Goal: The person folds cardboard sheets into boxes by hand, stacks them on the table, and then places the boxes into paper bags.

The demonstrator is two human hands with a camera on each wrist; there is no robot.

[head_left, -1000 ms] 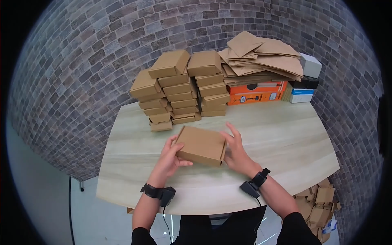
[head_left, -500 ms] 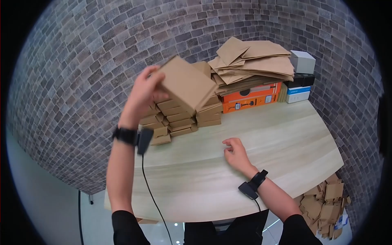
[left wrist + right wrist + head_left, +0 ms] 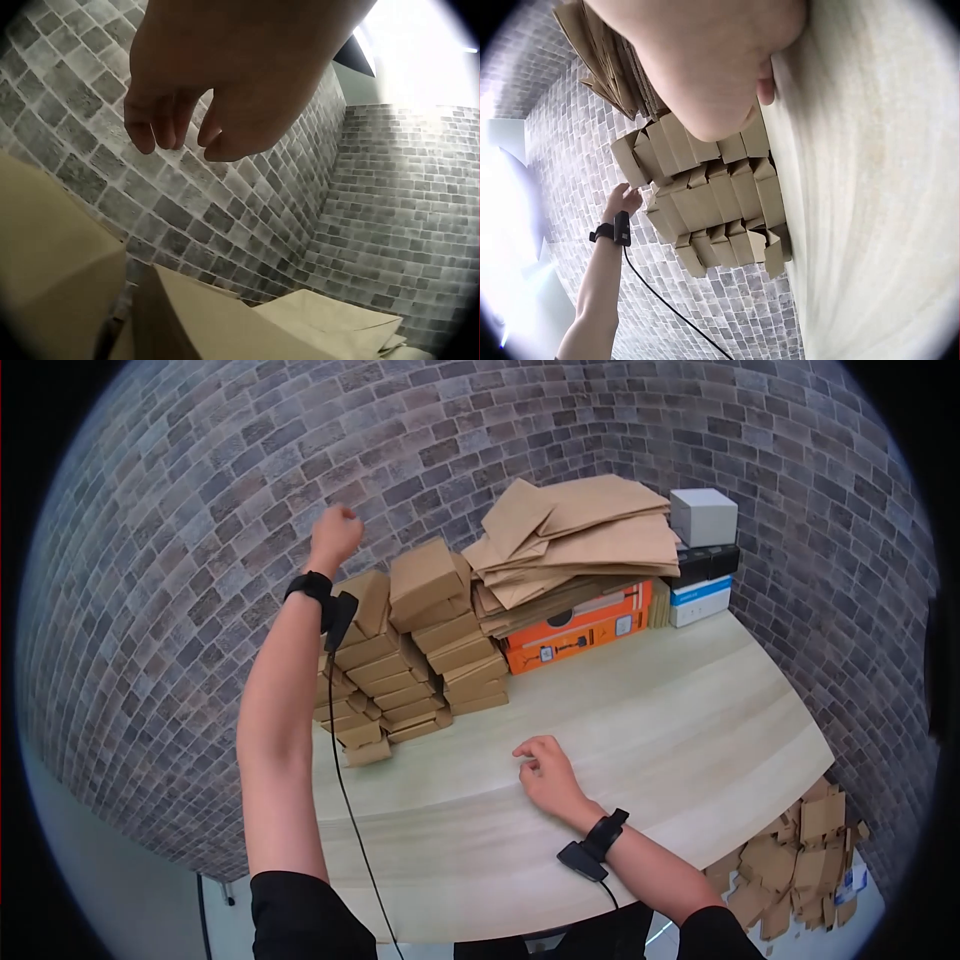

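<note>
My left hand [image 3: 336,540] is raised high at the left, above and behind the stacked cardboard boxes [image 3: 400,670]. The left wrist view shows that hand [image 3: 210,90] with loosely bent fingers and nothing between them, above brown box tops [image 3: 60,270]. Closest to it in the head view is the upper box [image 3: 365,605] of the middle column, partly covered by the wrist camera. My right hand [image 3: 548,775] stays low over the table, fingers loosely curled and empty. From the right wrist, the columns of boxes [image 3: 712,195] appear beyond the hand.
Flat brown cardboard sheets [image 3: 600,540] lie piled on an orange box [image 3: 580,635]. Beside them a white box [image 3: 704,517] sits on a black box [image 3: 705,565]. Loose cardboard [image 3: 800,860] is heaped on the floor right of the table [image 3: 660,740]. A brick-patterned wall [image 3: 230,520] stands behind.
My left hand lifted a cardboard box from between both hands up over the stacks, and has let go of it. That hand is now further back. The right hand released the box and stayed low.
</note>
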